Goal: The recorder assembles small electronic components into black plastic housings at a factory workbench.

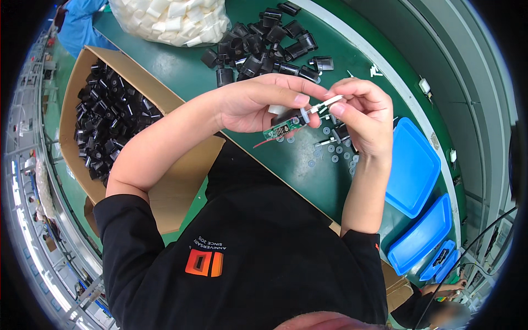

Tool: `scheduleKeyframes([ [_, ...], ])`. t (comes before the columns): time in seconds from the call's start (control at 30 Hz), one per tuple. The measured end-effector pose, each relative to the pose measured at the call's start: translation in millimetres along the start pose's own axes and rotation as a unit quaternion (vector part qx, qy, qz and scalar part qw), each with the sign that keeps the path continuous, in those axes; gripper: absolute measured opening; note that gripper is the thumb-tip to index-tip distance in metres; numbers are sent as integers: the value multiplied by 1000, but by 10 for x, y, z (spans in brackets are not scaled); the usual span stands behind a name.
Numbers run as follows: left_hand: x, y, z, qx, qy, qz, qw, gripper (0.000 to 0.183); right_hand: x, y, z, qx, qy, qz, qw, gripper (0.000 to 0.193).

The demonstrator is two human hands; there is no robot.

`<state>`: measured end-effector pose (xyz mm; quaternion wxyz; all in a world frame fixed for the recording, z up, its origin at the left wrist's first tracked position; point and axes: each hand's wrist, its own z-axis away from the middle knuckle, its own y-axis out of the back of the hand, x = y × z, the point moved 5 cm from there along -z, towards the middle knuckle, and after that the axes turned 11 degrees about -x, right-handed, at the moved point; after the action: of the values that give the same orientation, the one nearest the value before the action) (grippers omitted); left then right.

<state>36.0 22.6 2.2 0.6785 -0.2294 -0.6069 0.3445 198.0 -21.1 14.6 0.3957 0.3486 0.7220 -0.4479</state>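
My left hand [258, 102] is closed around a small device part with a green circuit board [279, 130], and a thin red wire [265, 143] trails from it. A pale ring [304, 115] sits at the end of this part, where a slim white stem [329, 102] sticks out. With thumb and fingers my right hand [363, 113] pinches the tip of that stem. Under the hands, clear flat washers [335, 158] lie scattered on the green table [297, 168]. A dark part with a white stem lies partly hidden beneath my right hand.
Black plastic housings [258, 49] are heaped at the far side, beside a clear bag of white pieces [170, 19]. A cardboard box [162, 91] full of black housings stands at my left. Blue trays [412, 165] line the right side. Another person [423, 308] is at lower right.
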Motion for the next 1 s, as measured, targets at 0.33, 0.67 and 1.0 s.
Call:
scheduleKeyframes([
  [0.33,-15,53,-1,-66,16,60,996,42,-53,-111,13,-26,51,163,985,30],
  [0.67,-12,71,-4,-66,18,52,996,41,-139,-158,-30,-30,97,256,961,27],
  [1.0,7,47,-18,-11,22,-12,1000,51,-61,-100,-11,-38,100,200,974,23],
])
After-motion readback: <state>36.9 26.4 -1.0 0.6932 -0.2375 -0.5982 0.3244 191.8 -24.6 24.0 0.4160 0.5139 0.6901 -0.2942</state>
